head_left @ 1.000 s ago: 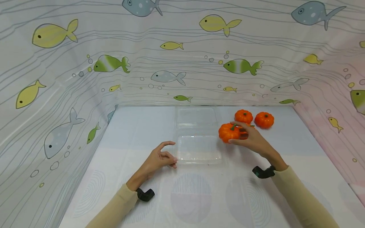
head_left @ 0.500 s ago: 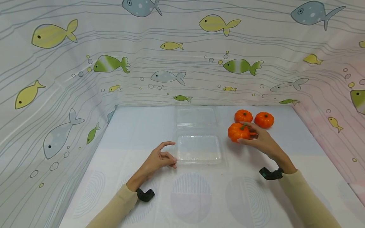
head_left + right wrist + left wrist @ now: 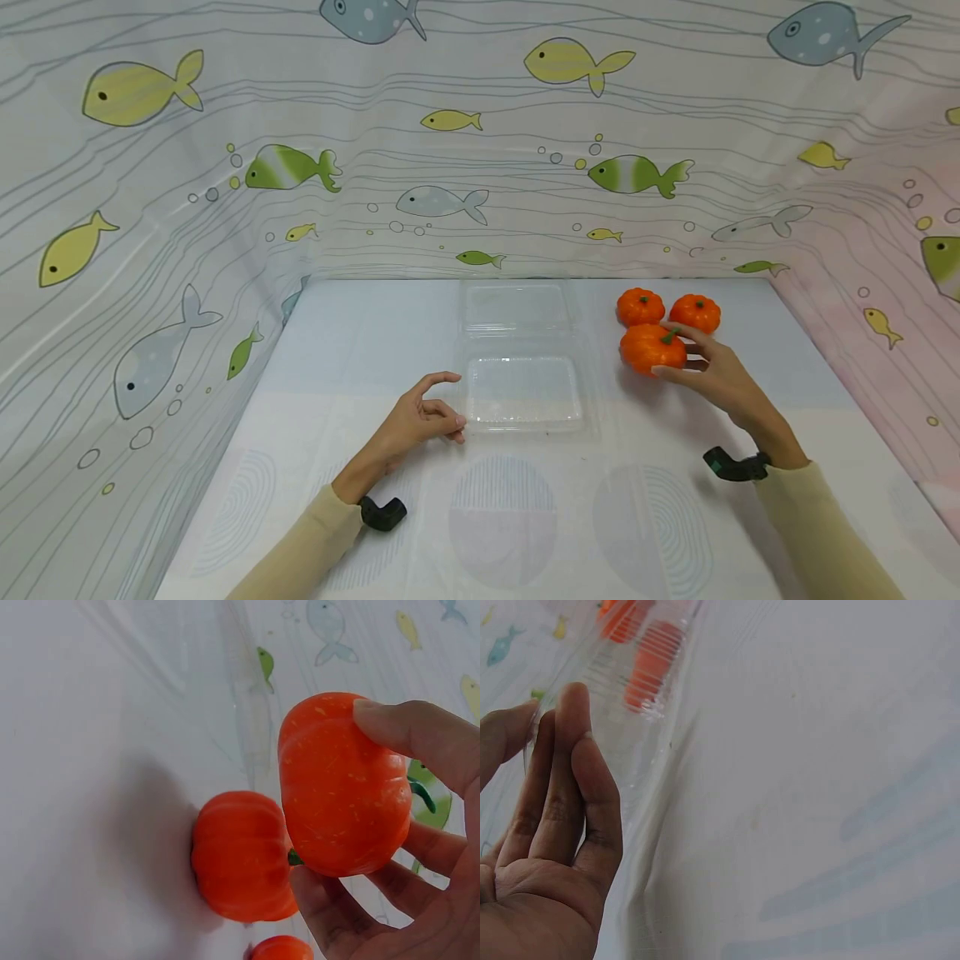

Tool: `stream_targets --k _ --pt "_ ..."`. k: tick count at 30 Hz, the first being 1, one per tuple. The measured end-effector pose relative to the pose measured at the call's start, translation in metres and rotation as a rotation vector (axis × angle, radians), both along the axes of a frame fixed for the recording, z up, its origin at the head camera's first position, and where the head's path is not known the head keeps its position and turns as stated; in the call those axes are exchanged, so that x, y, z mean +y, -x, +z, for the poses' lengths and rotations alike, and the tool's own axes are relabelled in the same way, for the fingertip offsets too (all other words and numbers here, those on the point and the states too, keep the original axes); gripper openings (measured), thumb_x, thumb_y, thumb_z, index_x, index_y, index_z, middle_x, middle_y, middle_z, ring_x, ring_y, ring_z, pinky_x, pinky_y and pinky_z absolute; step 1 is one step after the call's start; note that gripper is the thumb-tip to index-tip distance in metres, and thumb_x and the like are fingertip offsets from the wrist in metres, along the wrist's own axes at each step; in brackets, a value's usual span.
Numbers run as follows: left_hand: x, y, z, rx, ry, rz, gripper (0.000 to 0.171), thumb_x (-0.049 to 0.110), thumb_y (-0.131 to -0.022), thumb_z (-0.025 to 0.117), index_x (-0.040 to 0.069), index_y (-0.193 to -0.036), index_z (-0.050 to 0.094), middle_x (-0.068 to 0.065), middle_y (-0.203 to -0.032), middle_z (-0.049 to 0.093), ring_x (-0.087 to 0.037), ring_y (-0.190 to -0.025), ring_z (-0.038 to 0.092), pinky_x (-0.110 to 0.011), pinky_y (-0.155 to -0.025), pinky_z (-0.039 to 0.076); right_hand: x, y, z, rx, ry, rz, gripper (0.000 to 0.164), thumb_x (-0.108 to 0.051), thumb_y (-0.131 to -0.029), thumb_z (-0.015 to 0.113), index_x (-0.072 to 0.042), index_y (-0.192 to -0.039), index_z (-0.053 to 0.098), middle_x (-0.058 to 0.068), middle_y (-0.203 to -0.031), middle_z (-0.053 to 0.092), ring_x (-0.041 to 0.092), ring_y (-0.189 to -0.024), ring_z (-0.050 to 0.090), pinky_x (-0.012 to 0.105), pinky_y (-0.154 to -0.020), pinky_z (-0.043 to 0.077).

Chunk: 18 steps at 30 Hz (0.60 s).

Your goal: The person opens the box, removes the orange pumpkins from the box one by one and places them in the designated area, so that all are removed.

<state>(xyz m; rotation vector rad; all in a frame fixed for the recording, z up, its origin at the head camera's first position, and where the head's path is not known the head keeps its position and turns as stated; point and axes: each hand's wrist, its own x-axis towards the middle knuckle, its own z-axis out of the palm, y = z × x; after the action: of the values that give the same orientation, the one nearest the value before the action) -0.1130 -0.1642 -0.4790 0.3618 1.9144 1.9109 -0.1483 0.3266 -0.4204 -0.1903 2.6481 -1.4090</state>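
My right hand (image 3: 708, 367) grips an orange toy pumpkin (image 3: 651, 350) with a green stem, thumb on the near side and fingers behind. In the right wrist view the thumb presses on the held pumpkin (image 3: 341, 784), while another pumpkin (image 3: 240, 855) stands just beyond it and part of one more (image 3: 281, 949) shows at the bottom edge. My left hand (image 3: 412, 421) touches the left edge of a clear plastic clamshell container (image 3: 525, 429), which lies with its lid folded back. Seen from the left wrist, the left hand's fingers (image 3: 562, 787) are mostly straight beside the plastic rim.
Two orange pumpkins, one at left (image 3: 641, 307) and one at right (image 3: 695, 314), sit at the back right of the table. The container's lid (image 3: 517, 308) reaches near the fish-patterned curtain (image 3: 525, 200) behind. A pale patterned cloth (image 3: 405, 550) covers the table.
My right hand has moved to the right, away from the container, with the pumpkin in its grip. The left hand and the container have stayed in place.
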Motion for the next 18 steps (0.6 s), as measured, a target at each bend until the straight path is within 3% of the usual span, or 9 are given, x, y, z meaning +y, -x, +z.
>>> stream_targets --k 6,13,18 --pt "0.000 0.000 0.000 0.006 -0.006 -0.005 0.076 0.007 -0.095 0.076 0.010 -0.157 0.033 -0.034 -0.104 0.069 -0.041 -0.086 0.074 -0.043 -0.092 0.057 0.010 -0.005 -0.003 -0.022 -0.014 -0.034 0.079 -0.041 -0.095 0.076 -0.017 -0.159 0.037 0.020 -0.160 0.034 0.046 -0.127 0.049 0.023 -0.087 0.049" --pt "-0.001 0.000 -0.002 0.019 -0.001 -0.015 0.075 0.008 -0.095 0.075 0.008 -0.157 0.032 -0.032 -0.103 0.071 -0.039 -0.085 0.075 -0.042 -0.092 0.057 0.025 -0.012 -0.008 -0.040 -0.035 -0.078 0.082 -0.043 -0.096 0.073 -0.015 -0.161 0.032 0.023 -0.162 0.029 0.051 -0.130 0.045 0.058 -0.099 0.047" --pt "-0.001 0.001 -0.001 0.024 0.005 -0.012 0.075 0.008 -0.095 0.075 0.009 -0.156 0.032 -0.029 -0.101 0.072 -0.039 -0.085 0.075 -0.041 -0.092 0.057 0.036 -0.013 -0.013 -0.057 -0.033 -0.113 0.086 -0.045 -0.097 0.072 -0.016 -0.163 0.027 0.025 -0.163 0.026 0.054 -0.132 0.040 0.068 -0.100 0.043"
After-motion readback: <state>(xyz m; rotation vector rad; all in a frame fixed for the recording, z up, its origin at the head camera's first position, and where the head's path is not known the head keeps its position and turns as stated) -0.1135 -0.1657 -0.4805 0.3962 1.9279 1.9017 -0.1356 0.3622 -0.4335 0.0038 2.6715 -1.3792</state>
